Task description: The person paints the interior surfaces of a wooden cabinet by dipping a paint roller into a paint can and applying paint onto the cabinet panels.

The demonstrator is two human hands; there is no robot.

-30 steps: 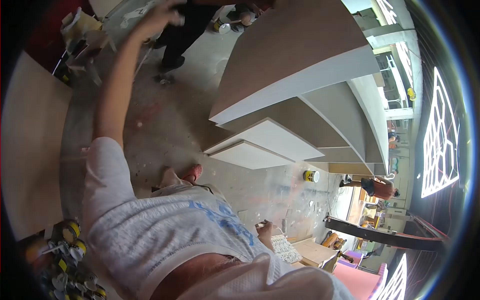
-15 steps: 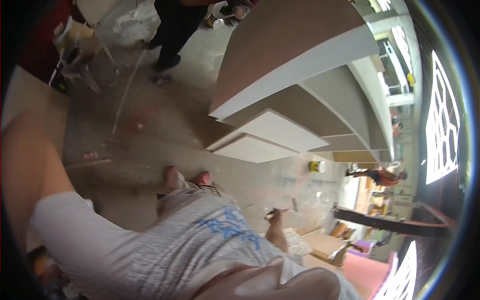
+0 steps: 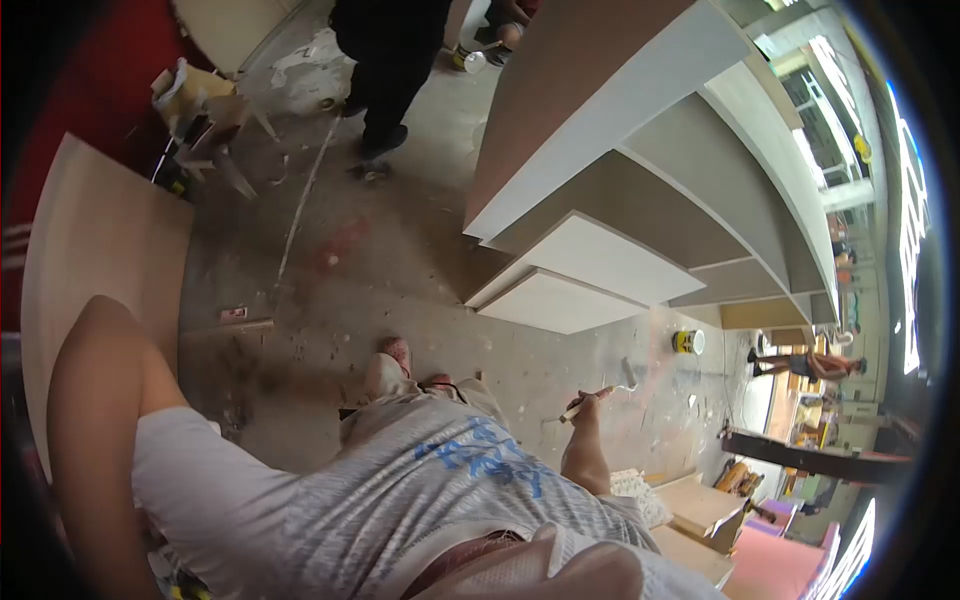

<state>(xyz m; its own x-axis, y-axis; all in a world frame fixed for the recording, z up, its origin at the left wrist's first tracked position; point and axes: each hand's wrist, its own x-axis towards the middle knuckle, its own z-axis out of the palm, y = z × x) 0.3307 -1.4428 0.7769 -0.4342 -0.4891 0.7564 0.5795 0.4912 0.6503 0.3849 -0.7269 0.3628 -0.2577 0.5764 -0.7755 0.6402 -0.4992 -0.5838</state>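
Note:
My right hand [image 3: 588, 402] is closed around the handle of a small paint roller [image 3: 629, 374], whose wire frame and grey roller head extend beyond my fingers over the floor. On the left side, my left arm is raised and bent at the elbow; its hand is out of view. Above and to the right of my feet stands a large cabinet-like piece [image 3: 600, 130] with grey compartments and pale edges. Two white boards [image 3: 590, 262] lie overlapping against its near side.
A yellow-labelled can [image 3: 688, 342] stands on the floor. A person in dark trousers [image 3: 390, 75] stands at the top, another person [image 3: 810, 365] farther right. Cardboard and debris [image 3: 200, 105] are at upper left, a pale panel [image 3: 110, 240] at left, and a pink surface [image 3: 780, 560] at lower right.
My left arm has swung down from its raised reach at the top, and its hand has left view. My right hand with the roller has moved outward from my body. The view has shifted.

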